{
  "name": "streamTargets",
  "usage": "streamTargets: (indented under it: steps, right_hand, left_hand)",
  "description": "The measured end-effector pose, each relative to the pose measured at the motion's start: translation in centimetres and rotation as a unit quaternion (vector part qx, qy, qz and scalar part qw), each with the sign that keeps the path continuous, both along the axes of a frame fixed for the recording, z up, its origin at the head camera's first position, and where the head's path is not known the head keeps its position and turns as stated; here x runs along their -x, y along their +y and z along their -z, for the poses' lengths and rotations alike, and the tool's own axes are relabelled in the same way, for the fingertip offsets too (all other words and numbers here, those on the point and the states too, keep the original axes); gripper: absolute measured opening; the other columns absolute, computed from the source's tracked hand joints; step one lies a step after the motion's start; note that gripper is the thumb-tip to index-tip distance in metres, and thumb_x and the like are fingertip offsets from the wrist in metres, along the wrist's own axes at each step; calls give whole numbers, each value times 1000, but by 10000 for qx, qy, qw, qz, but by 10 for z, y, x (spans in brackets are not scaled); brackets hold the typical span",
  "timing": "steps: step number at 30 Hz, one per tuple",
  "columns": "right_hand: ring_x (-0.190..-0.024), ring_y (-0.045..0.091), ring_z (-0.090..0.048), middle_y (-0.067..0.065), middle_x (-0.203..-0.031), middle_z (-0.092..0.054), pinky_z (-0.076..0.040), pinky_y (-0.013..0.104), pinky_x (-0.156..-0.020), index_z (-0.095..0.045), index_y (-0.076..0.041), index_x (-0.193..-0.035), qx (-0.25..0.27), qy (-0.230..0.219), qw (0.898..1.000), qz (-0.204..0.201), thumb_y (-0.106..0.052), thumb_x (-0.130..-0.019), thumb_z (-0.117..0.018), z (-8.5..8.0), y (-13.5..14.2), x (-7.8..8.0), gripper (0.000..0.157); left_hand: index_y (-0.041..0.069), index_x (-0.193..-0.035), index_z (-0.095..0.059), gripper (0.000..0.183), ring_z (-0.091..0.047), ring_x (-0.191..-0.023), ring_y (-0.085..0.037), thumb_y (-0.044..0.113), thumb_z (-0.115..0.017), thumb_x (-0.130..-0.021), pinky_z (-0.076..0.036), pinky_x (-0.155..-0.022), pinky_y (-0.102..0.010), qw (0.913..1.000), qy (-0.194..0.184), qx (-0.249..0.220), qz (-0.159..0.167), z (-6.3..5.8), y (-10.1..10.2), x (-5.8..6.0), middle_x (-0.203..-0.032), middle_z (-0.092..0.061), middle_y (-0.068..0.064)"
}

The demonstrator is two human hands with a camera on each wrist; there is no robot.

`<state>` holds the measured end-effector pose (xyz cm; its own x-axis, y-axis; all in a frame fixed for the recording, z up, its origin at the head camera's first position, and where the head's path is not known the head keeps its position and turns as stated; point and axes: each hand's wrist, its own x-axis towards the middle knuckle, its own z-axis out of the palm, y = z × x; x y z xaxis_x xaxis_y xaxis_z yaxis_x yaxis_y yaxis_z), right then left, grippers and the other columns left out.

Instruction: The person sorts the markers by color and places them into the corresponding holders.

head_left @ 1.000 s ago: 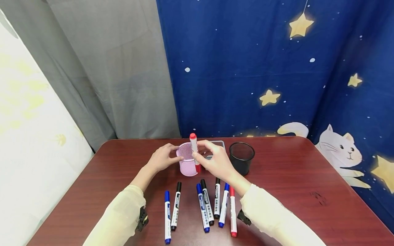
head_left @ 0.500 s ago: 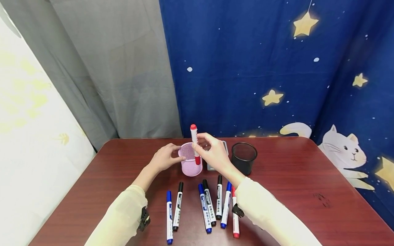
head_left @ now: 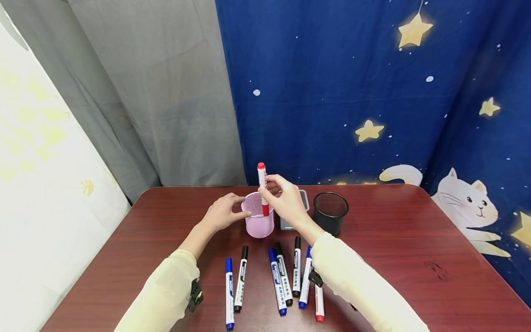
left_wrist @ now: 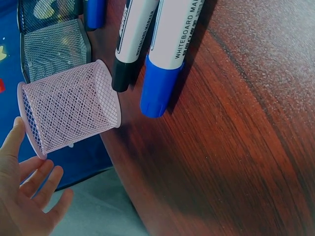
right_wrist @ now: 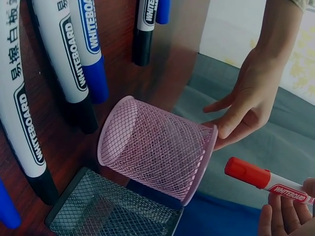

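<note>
My left hand (head_left: 221, 213) holds the pink mesh pen cup (head_left: 260, 228) at its upper rim, thumb and fingertips on the left side. The cup stands upright on the table. My right hand (head_left: 286, 201) pinches a red whiteboard marker (head_left: 262, 176) between thumb and fingers. The marker is nearly upright, its long red cap pointing down. In the right wrist view that red cap (right_wrist: 247, 172) is just outside the mouth of the pink cup (right_wrist: 157, 147), apart from the rim.
Right of the pink cup are a grey mesh holder (head_left: 289, 225), partly behind my hand, and a black mesh pen cup (head_left: 329, 214). Nearer on the table (head_left: 394, 240) lie several blue, black and red markers; my right sleeve (head_left: 352, 276) covers part of the red one (head_left: 319, 304).
My right hand has risen with the red marker, from in front of the pink cup to the height of its rim. The left hand stays at the cup.
</note>
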<state>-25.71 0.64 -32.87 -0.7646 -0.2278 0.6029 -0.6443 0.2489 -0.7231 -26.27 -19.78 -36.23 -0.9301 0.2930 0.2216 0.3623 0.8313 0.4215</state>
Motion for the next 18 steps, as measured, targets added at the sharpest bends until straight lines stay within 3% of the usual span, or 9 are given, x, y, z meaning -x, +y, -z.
streamTargets:
  steps: [18]
  right_hand:
    - [-75,16,-65,8,-88,-68,-51,27,-68,-62,-4,-104,-204,-130,9993,298,-13,-81,-69,14,-15,15,25]
  left_hand:
    - [1,-119,-59,58,-55,-101,-31,39,-70,-78,-45,-84,-46,10000,24,28,64,1,-1,2,-111,-58,-15]
